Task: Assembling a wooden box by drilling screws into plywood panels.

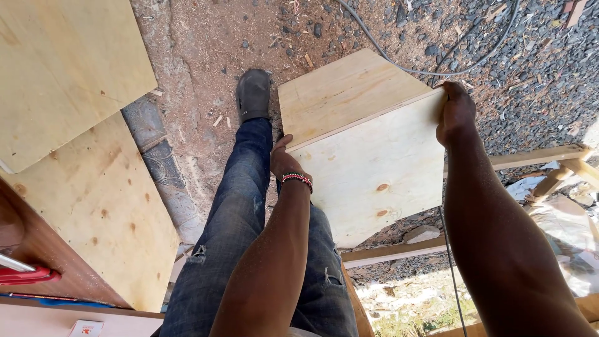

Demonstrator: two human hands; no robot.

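Now: left hand (284, 161), right hand (455, 112) — each grip clamped on one plywood box (365, 156); two plywood sheets (75, 143) beside.

The plywood box (368, 150) fills the span between the left hand (284, 159) and the right hand (455, 112), both clamped on its upper edge, so nothing passes straight between them. Left of the jeans-clad leg (240, 206), bare dirt ground (193, 68) runs open up to the leaning plywood sheets (75, 125). A cable (430, 72) crosses the gravel (536, 68) beyond the box, and wooden rails (543, 156) bar the lower right.
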